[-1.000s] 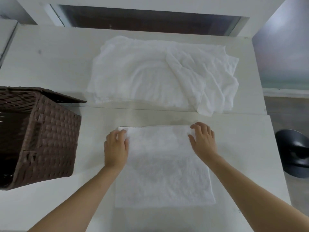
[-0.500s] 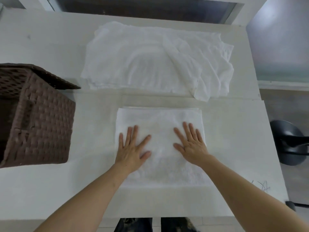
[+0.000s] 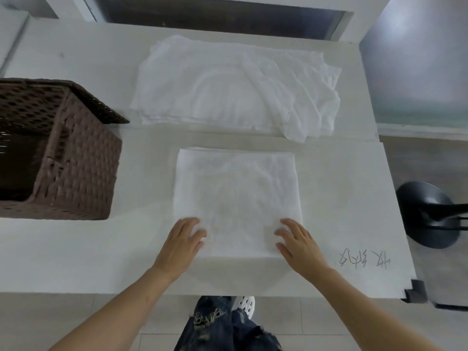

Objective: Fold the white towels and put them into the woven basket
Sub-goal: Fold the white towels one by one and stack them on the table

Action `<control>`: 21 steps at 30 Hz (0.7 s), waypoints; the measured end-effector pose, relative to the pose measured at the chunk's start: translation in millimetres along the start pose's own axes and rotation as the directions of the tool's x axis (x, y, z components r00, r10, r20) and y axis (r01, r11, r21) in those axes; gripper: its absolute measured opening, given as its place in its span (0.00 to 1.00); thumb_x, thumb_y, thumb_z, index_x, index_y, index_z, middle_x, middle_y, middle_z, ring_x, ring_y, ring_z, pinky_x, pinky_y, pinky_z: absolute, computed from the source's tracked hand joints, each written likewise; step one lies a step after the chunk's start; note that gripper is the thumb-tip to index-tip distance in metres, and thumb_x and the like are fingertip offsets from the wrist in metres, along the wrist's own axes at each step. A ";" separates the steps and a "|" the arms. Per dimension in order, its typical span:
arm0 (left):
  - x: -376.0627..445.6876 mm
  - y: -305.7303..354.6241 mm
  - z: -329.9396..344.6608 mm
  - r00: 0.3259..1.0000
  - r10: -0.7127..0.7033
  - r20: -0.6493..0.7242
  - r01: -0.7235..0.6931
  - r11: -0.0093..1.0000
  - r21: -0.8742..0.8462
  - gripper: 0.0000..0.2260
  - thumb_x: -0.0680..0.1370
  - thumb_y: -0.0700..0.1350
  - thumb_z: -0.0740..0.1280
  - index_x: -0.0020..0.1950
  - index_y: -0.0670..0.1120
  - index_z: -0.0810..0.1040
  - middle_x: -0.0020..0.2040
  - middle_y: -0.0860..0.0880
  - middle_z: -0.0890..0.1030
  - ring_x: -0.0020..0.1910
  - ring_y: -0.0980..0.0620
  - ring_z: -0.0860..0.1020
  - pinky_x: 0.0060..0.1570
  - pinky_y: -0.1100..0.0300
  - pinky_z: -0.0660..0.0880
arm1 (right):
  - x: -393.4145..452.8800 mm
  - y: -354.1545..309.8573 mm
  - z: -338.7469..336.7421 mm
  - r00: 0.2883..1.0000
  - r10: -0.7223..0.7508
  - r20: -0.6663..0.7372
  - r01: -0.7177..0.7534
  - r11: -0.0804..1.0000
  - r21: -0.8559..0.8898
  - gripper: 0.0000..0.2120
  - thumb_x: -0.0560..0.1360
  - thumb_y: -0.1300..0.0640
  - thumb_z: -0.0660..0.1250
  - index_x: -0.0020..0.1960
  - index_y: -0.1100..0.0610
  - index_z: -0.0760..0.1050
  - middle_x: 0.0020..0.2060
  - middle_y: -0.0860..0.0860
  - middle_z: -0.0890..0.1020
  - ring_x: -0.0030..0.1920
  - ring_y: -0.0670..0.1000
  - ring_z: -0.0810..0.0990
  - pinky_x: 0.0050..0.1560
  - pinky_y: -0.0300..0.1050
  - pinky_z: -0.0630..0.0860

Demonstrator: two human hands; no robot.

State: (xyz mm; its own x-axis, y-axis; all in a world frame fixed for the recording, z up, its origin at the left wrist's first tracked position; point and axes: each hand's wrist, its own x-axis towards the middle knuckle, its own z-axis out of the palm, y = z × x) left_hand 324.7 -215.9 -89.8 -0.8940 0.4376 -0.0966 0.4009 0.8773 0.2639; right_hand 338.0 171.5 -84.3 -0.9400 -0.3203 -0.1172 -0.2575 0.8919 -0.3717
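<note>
A folded white towel point(image 3: 236, 198) lies flat and square on the white table point(image 3: 76, 254) in front of me. My left hand point(image 3: 181, 245) rests on its near left corner, fingers slightly curled on the cloth. My right hand point(image 3: 298, 244) lies on its near right corner, fingers spread. Neither hand has lifted the cloth. A loose pile of unfolded white towels point(image 3: 235, 87) is spread behind it. The brown woven basket point(image 3: 76, 168) stands at the left, its opening dark; I cannot see inside.
The table's front edge runs just below my wrists. Pencil scribbles point(image 3: 364, 260) mark the table at the near right. A black chair base point(image 3: 430, 214) stands on the floor to the right. A dark window recess point(image 3: 215, 16) runs along the back wall.
Both hands slid back toward me from the towel's far edge, over its middle, to its near corners. The camera tilted down, so my legs now show below the table.
</note>
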 end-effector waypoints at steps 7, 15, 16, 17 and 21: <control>-42.4 -10.1 8.2 0.991 -0.018 0.135 0.042 0.983 -0.179 0.15 0.82 0.56 0.62 0.64 0.50 0.74 0.82 0.54 0.59 0.82 0.54 0.53 0.80 0.53 0.57 | -34.4 20.1 -9.1 0.980 -0.034 0.198 0.018 0.996 0.083 0.22 0.75 0.42 0.74 0.64 0.50 0.74 0.82 0.44 0.55 0.81 0.45 0.56 0.74 0.43 0.65; -46.9 -3.4 -13.3 0.986 -0.152 0.070 0.155 0.988 -0.030 0.26 0.85 0.55 0.45 0.73 0.48 0.74 0.69 0.52 0.79 0.69 0.53 0.77 0.75 0.55 0.62 | -40.8 7.2 -17.3 1.000 -0.024 0.016 0.021 0.991 0.134 0.06 0.79 0.60 0.67 0.52 0.52 0.72 0.62 0.48 0.80 0.59 0.53 0.81 0.53 0.46 0.80; -46.2 -0.4 -20.4 0.985 -0.163 0.048 0.165 0.985 -0.039 0.25 0.85 0.54 0.45 0.70 0.48 0.76 0.64 0.52 0.83 0.64 0.51 0.80 0.74 0.54 0.64 | -41.4 1.5 -24.3 0.999 0.034 0.025 -0.038 0.985 0.168 0.05 0.80 0.58 0.66 0.52 0.51 0.71 0.50 0.47 0.82 0.48 0.51 0.82 0.45 0.47 0.79; -45.9 2.6 -29.3 0.981 -0.189 0.036 0.191 0.980 -0.057 0.22 0.86 0.53 0.47 0.67 0.49 0.78 0.58 0.52 0.84 0.60 0.48 0.81 0.71 0.52 0.68 | -41.6 -2.9 -32.2 0.994 0.102 0.048 -0.109 0.973 0.204 0.04 0.81 0.56 0.64 0.52 0.49 0.70 0.41 0.45 0.79 0.38 0.49 0.78 0.38 0.46 0.75; -37.4 0.0 -66.4 0.965 -0.228 0.133 0.249 0.953 -0.171 0.21 0.85 0.60 0.49 0.63 0.51 0.75 0.49 0.52 0.82 0.45 0.49 0.81 0.47 0.52 0.79 | -37.1 -12.7 -64.7 0.962 0.254 0.094 -0.271 0.899 0.344 0.03 0.83 0.52 0.64 0.52 0.45 0.71 0.30 0.46 0.76 0.29 0.47 0.73 0.29 0.42 0.66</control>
State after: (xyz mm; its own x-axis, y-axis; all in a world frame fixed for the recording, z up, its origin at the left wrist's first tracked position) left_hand 344.9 -245.4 -22.4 -0.9269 0.2486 -0.2812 0.1257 0.9115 0.3916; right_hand 361.6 192.7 -15.6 -0.9493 -0.1113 -0.2940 0.1004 0.7788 -0.6191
